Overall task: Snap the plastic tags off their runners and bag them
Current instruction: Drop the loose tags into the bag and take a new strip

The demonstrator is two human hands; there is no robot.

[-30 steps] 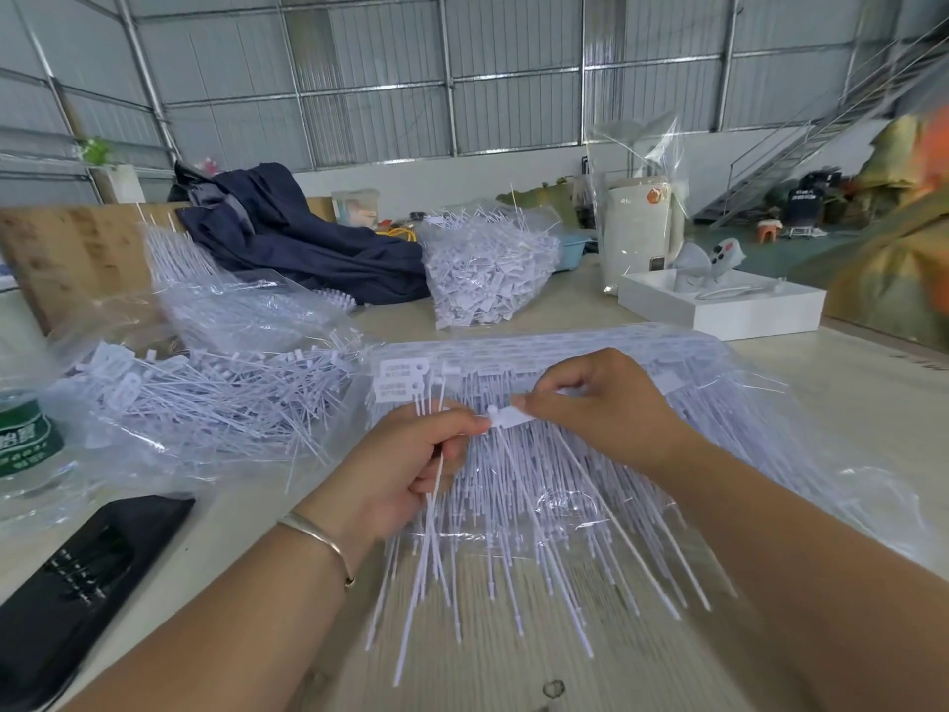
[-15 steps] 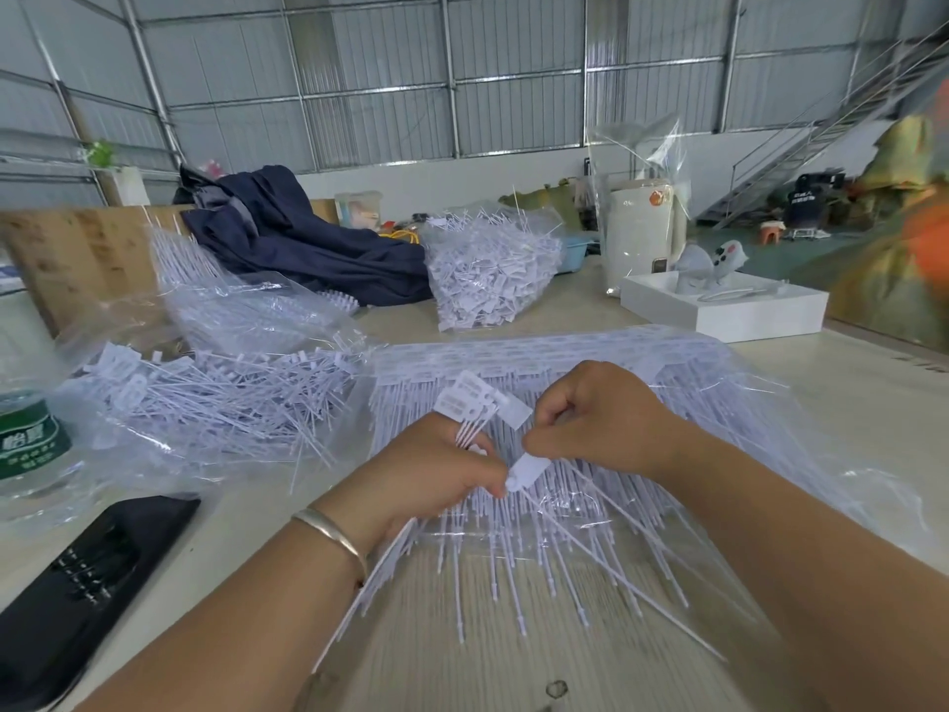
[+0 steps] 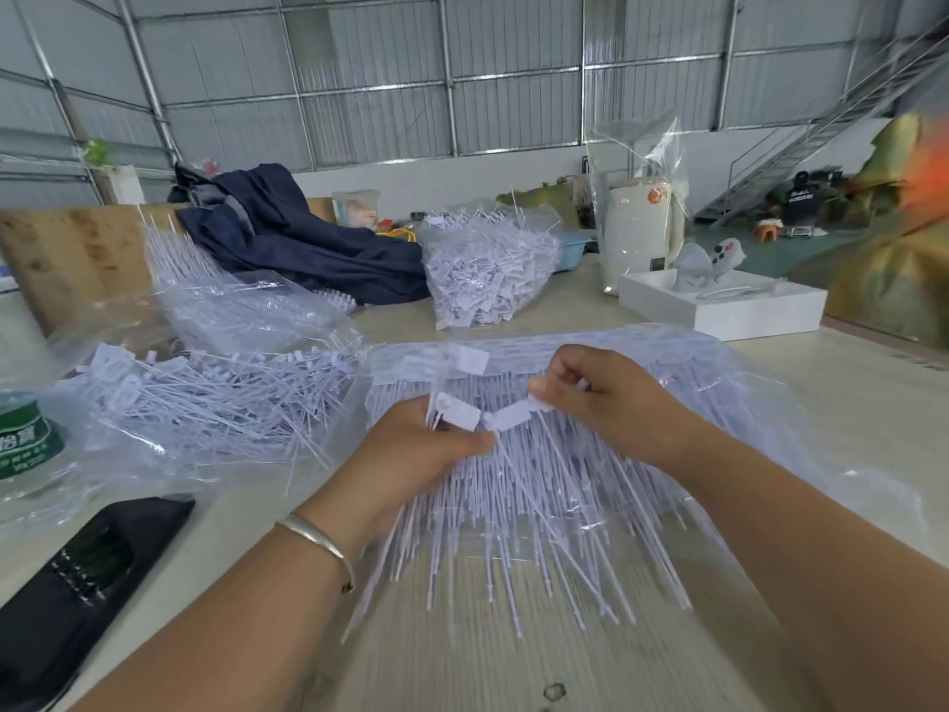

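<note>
Two hands work at the middle of the table [image 3: 513,655], close together over a wide sheet of plastic tags [image 3: 590,485] still joined to their runners. That sheet lies flat inside a clear wrapper, its band of flat tag heads along the far edge and the long thin tails running toward the person and fanning out, so the long axis of each tag points from far to near. The left hand [image 3: 411,454], a metal bangle [image 3: 318,542] on its wrist, has its fingers curled around a small bunch of tags [image 3: 454,411], heads up and tails hanging below the palm toward the near table edge. The right hand [image 3: 611,403] pinches one tag head [image 3: 511,417] between thumb and forefinger, the other fingers curled; that head lies roughly level and just touches the left hand's bunch. To the left lies a clear bag of loose tags [image 3: 205,398], tails pointing mostly rightward, and a fuller bag [image 3: 488,269] stands farther back.
</note>
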